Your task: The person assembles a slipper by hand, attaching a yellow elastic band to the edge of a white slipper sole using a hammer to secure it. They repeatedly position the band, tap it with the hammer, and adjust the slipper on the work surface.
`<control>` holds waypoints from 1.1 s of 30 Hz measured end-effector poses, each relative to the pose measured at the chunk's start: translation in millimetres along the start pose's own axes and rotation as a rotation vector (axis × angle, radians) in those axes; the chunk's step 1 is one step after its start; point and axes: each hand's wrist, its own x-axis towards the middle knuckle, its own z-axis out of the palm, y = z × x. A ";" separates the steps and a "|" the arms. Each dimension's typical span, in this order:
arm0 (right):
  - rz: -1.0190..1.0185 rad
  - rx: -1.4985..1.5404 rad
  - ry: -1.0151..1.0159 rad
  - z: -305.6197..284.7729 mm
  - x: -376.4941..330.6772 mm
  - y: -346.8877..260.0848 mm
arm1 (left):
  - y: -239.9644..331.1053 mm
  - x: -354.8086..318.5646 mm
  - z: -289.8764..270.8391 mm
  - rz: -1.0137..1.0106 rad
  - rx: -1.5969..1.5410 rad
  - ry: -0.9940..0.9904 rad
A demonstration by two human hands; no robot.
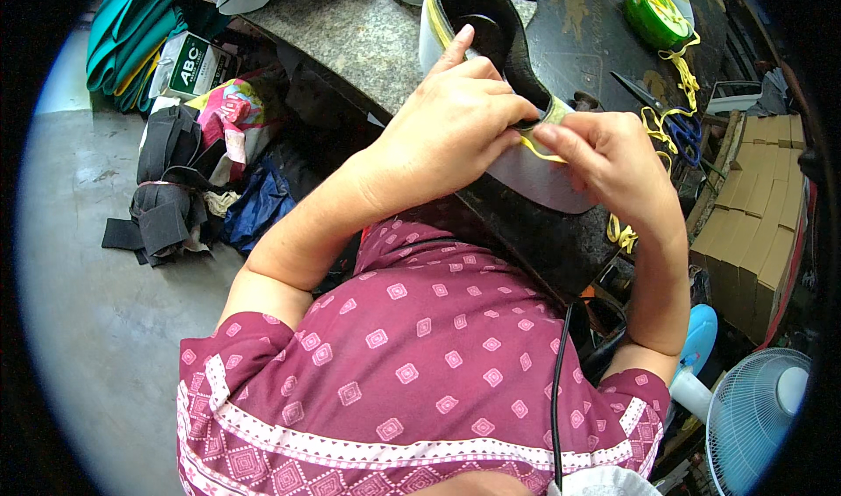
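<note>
Visor-shaped piece, grey outside w/ a black inner band, sat at the near edge of your dark worktable, btwn both your hands. Your L hand grasped its rim, one finger stretched up along the band & the others bent in at the right end. Your R hand pinched that same end, thumb near the L fingertips. A thin yellow strip ran just below the pinch; couldn't tell if your R thumb had the strip too or only the edge.

Far right on the table, a green bowl-like holder held more yellow ribbon, w/ a length trailing down past your blue-handled scissors. A grey speckled slab lay to the left.

Re labels: a white carton on your left had bold white lettering on a green panel, and the pink bag by it carried large print. Teal fabric was piled behind, black cut pieces in front. On your right were stacked tan boxes & a fan w/ pale blue blades.
</note>
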 end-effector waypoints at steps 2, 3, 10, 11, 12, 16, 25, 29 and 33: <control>-0.103 -0.019 0.055 3.1 -3.6 -6.7 | 3.0 0.0 -3.2 -0.016 -0.012 -0.011; -0.114 -0.019 0.073 2.5 -5.5 -9.2 | 2.7 -0.1 -7.0 -0.011 -0.053 -0.008; -0.013 0.207 -0.071 -12.8 -6.7 -4.4 | 0.1 -0.7 -22.3 -0.003 -0.151 -0.044; 0.023 0.236 -0.084 -13.7 -6.0 -2.7 | 0.1 -0.2 -21.4 -0.014 -0.141 -0.044; 0.059 0.265 -0.096 -14.3 -5.5 -1.4 | 0.1 0.5 -20.2 -0.035 -0.125 -0.061; -0.006 0.265 -0.036 -13.4 -3.3 1.7 | 0.6 -0.8 -17.6 -0.010 -0.032 -0.076; -0.034 0.054 0.033 -15.4 4.5 11.3 | 2.2 -2.7 -7.9 -0.091 -0.099 -0.007; -0.043 0.027 0.040 -12.8 12.4 18.3 | 3.6 -4.2 -4.7 -0.110 -0.129 0.005; -0.022 0.037 -0.011 -15.7 16.4 21.8 | 4.7 -5.6 -1.7 -0.134 -0.123 -0.006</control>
